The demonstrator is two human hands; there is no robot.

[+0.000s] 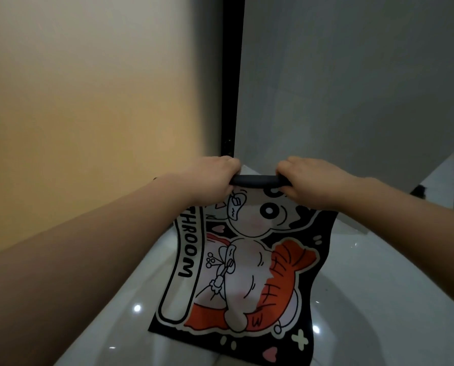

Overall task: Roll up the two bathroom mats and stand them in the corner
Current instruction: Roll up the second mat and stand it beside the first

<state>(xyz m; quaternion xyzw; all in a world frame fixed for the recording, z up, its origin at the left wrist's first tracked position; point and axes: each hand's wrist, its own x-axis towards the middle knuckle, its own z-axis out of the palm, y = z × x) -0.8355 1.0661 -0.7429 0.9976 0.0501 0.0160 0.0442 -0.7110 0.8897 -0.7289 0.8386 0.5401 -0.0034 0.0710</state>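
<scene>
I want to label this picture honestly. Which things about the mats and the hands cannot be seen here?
Head view, the only one:
- Second mat: not in view.
- Black cartoon-printed bathroom mat: its near edge is cut off by the bottom of the picture; the word on its left border is partly covered by the left hand.
- Rolled top edge: both ends hidden under the left hand and the right hand.
- Fingertips: curled out of sight.

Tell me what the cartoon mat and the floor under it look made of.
Black cartoon-printed bathroom mat: apparently thin, flexible fabric with matte print; it rolls tightly and ripples. White floor: likely glazed tile or polished stone; it mirrors lamp glints.
</scene>
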